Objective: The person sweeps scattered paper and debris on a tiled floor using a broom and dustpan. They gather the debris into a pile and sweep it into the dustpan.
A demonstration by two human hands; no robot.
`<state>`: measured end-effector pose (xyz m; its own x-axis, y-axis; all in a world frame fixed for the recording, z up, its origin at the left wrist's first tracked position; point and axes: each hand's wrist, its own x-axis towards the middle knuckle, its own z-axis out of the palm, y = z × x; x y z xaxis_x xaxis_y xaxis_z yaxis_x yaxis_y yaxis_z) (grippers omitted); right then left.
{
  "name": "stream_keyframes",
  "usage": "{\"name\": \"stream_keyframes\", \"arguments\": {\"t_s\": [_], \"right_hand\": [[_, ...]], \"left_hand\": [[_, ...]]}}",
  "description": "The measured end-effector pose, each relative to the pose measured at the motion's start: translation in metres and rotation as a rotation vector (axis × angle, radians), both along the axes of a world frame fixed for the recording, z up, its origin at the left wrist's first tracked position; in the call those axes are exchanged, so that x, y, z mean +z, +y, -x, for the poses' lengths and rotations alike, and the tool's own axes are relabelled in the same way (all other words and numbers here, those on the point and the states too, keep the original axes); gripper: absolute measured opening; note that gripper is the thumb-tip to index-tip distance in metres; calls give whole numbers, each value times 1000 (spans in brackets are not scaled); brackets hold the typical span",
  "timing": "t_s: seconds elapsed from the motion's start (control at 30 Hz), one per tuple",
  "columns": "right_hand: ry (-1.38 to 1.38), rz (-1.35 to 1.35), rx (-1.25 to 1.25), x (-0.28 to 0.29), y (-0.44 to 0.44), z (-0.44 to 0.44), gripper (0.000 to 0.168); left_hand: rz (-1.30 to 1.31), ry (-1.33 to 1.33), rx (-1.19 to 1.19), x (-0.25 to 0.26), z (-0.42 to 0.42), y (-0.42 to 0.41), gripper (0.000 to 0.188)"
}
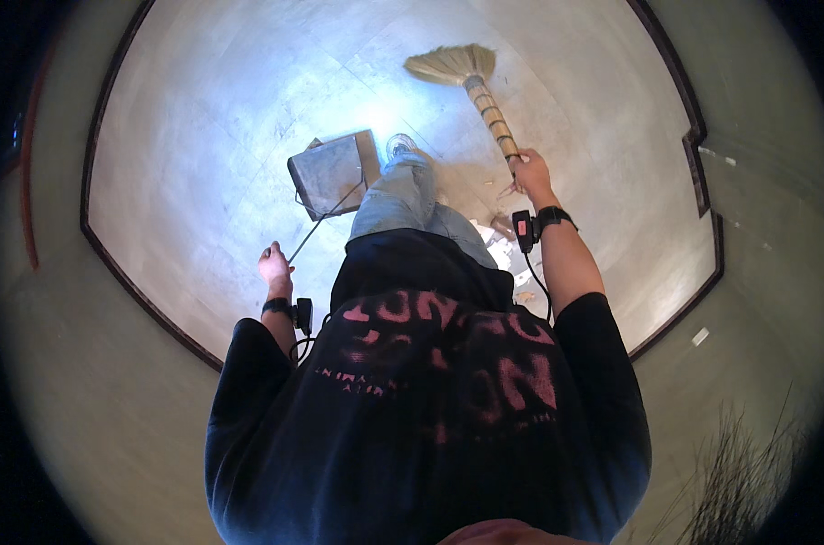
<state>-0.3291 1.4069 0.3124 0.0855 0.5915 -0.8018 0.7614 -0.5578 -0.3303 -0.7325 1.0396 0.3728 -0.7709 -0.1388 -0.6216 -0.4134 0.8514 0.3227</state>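
My right hand (531, 176) grips the bound handle of a straw broom (492, 122). Its fanned bristles point away from me, above the handle in the view. On the left, my left hand (276, 264) is closed around the end of a thin metal rod, the handle of a dustpan (327, 174). The dustpan lies left of my leg, with a tan strip along its right side. Whether the bristles touch the floor, I cannot tell.
Scattered white scraps (500, 248) and brownish bits lie on the tiled floor (214, 157) beside my legs at the right. Dark baseboards (146, 317) edge the floor below greenish walls. Thin dark twigs (739, 477) stand at the lower right.
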Motion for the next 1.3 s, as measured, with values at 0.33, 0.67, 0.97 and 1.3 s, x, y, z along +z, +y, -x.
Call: {"name": "stream_keyframes", "arguments": {"t_s": [0.33,0.67,0.97,1.3], "right_hand": [[-169,53,337,3,-162,-94,33],[72,145,-342,77,-155,-179,26],[101,-181,-182,-25,-46,-134,25],[-74,-81,-173,-27,-26,-135,24]], "left_hand": [[52,39,-19,-12,7,-20,31],[78,-13,13,-40,6,-21,30],[79,-10,-65,-66,8,-9,33],[-9,29,68,-15,-6,18,20]]}}
